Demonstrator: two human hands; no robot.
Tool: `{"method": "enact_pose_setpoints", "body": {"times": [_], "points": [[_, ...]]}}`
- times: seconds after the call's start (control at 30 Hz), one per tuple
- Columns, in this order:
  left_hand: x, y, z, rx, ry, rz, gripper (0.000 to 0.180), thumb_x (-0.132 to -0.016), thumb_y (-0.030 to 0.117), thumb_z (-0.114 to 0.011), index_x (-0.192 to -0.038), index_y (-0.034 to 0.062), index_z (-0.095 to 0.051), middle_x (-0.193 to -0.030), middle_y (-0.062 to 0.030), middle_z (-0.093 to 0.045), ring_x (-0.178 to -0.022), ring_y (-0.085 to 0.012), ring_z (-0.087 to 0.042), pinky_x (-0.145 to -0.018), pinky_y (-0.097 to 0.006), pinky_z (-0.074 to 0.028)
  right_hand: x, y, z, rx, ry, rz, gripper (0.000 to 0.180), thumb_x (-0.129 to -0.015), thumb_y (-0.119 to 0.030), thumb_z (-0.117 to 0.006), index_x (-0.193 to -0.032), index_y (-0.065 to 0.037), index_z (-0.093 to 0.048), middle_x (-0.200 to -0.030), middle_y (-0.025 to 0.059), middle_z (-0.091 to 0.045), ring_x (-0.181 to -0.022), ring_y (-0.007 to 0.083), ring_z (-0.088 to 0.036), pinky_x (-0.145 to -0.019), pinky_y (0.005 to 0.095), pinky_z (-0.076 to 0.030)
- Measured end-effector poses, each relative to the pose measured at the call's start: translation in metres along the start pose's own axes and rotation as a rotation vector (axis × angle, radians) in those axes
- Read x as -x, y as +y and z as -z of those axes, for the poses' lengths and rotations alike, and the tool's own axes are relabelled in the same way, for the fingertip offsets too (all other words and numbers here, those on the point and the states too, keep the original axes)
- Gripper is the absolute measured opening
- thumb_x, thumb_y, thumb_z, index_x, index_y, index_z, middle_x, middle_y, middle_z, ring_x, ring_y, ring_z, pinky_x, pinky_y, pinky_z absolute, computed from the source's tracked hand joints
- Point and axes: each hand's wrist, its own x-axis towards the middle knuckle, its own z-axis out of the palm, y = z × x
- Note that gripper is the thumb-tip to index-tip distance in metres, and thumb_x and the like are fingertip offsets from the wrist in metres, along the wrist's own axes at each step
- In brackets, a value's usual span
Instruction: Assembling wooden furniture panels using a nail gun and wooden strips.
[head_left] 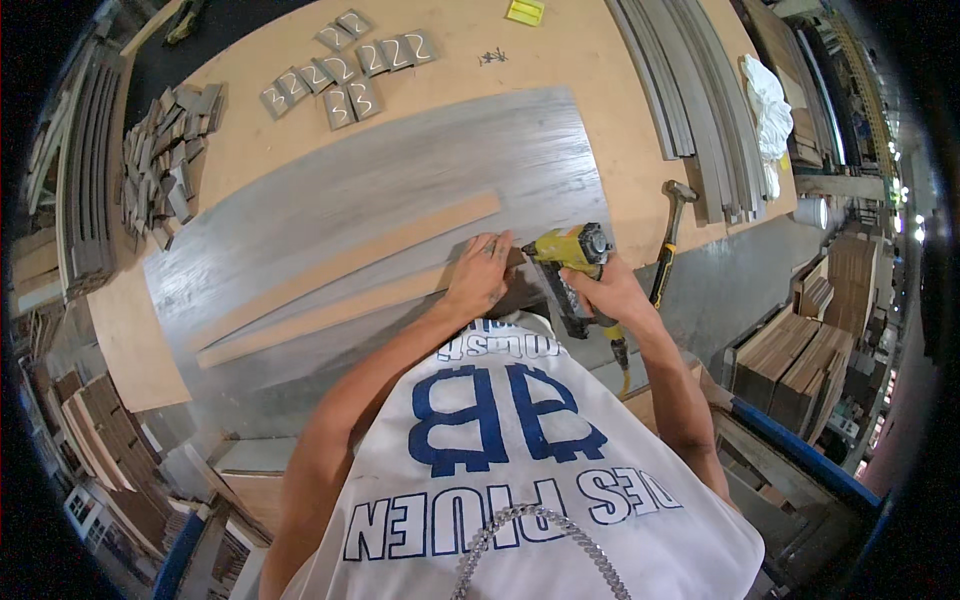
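Note:
My right hand is wrapped around the grip of a yellow-green and black air nail gun. The gun's nose points left, close to my left fingertips. My left hand is closed over the right end of a narrow tan wood strip, holding it near the front edge of a large grey panel. A second tan strip lies on the panel just beyond, the two nearly meeting at their left ends. Below the gun hangs its hose connection. My left fingers partly hide the strip's end.
A hammer lies right of the gun. Farther off are several marked grey blocks, loose dark fasteners and a yellow box. Grey scrap pieces are heaped left; long grey strips and white cloth lie right.

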Motion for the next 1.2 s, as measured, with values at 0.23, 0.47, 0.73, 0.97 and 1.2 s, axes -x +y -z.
{"method": "enact_pose_setpoints", "body": {"times": [0.23, 0.47, 0.73, 0.97, 1.2], "points": [[0.001, 0.000, 0.002, -0.001, -0.006, -0.016, 0.071, -0.070, 0.011, -0.068, -0.131, -0.0080, -0.039, -0.115, -0.0237, -0.053, -0.115, -0.0373, -0.046, -0.102, -0.044, -0.035, -0.006, -0.009, -0.009, 0.144, 0.080, -0.111, 0.036, -0.083, -0.031, -0.069, -0.080, 0.005, -0.064, -0.052, 0.0091, -0.058, -0.048, 0.0177, -0.059, -0.049, 0.0335, -0.047], [0.004, -0.008, -0.011, -0.059, 0.056, -0.083, 0.071, -0.073, 0.012, -0.066, -0.133, -0.0081, -0.035, -0.113, -0.0242, -0.053, -0.115, -0.0383, -0.045, -0.100, -0.046, -0.036, -0.003, -0.022, -0.014, 0.214, 0.095, -0.136, 0.042, -0.081, -0.034, -0.070, -0.084, 0.008, -0.065, -0.057, 0.0155, -0.061, -0.054, 0.0260, -0.064, -0.055, 0.0384, -0.050], [0.004, -0.002, -0.001, 0.167, 0.108, -0.014, 0.061, -0.077, 0.010, -0.063, -0.131, -0.0058, -0.038, -0.111, -0.0255, -0.052, -0.108, -0.0407, -0.048, -0.097, -0.048, -0.037, 0.001, -0.022, -0.018, 0.304, 0.093, -0.135, 0.044, -0.079, -0.033, -0.068, -0.096, 0.008, -0.065, -0.082, 0.0325, -0.064, -0.088, 0.0425, -0.066, -0.075, 0.0441, -0.052], [0.003, 0.000, 0.004, 0.144, 0.056, -0.005, 0.081, -0.061, -0.008, -0.060, -0.137, -0.0050, -0.033, -0.117, -0.0252, -0.051, -0.113, -0.0423, -0.046, -0.099, -0.047, -0.037, 0.012, -0.010, -0.016, 0.342, 0.113, -0.123, 0.043, -0.079, -0.032, -0.068, -0.096, 0.008, -0.065, -0.079, 0.0310, -0.064, -0.083, 0.0427, -0.067, -0.073, 0.0444, -0.052], [0.003, -0.002, 0.000, 0.115, 0.054, -0.022, 0.082, -0.060, -0.008, -0.059, -0.138, -0.0040, -0.034, -0.118, -0.0257, -0.050, -0.114, -0.0427, -0.045, -0.101, -0.047, -0.035, 0.010, -0.010, -0.019, 0.294, 0.125, -0.090, 0.042, -0.079, -0.030, -0.069, -0.095, 0.008, -0.064, -0.078, 0.0317, -0.063, -0.083, 0.0427, -0.067, -0.073, 0.0442, -0.052]]}}
